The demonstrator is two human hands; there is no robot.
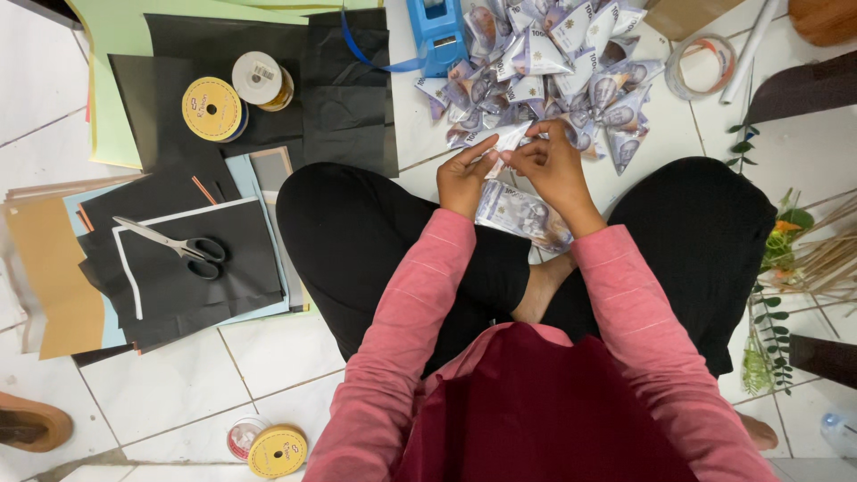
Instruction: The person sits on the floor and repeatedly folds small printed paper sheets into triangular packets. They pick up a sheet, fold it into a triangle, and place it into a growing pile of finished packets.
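Here two hands, left (pixel 461 177) and right (pixel 555 165), grips pinching one banknote (pixel 507 141); one scissors (pixel 178 245).

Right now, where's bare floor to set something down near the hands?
Bare tile lies below the black paper stack, left of the person's knee, down to the yellow ribbon spool. A smaller patch sits between the blue tape dispenser and the black sheets. Crowded: the folded banknote pile ahead of both hands.

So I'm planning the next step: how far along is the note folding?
Done: a heap of folded note cones lies on the floor ahead. In hand: the left hand and right hand pinch one note mid-fold. Left: a flat stack of notes on the lap. The scissors lie untouched on black paper.
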